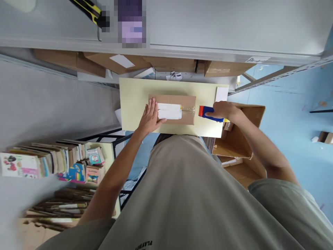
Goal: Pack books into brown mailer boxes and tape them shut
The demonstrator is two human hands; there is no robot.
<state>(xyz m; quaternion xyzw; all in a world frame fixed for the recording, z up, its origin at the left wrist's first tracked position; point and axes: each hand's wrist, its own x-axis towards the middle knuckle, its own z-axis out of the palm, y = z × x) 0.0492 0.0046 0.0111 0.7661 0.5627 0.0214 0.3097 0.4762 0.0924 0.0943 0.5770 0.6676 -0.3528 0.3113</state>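
A closed cardboard box (187, 100) lies flat on the pale yellow board (135, 104) in front of me. White label paper (169, 111) covers its middle, and clear tape runs along the seam at its right end. My left hand (151, 116) rests on the box's left end, fingers stretched out, the thumb near the label's edge. To the right of the box, apart from it, my right hand (222, 110) grips a blue block-shaped tool with an orange-red end (208, 113). That end points at the box; the tool's exact kind is unclear.
A grey shelf (221, 27) spans the far side, bearing a yellow-and-black cutter (90, 10). Cardboard boxes (171, 64) stand beneath it. Open cartons (249, 118) are by my right forearm. Stacked books (52, 156) stand at left, above flattened cardboard (62, 203).
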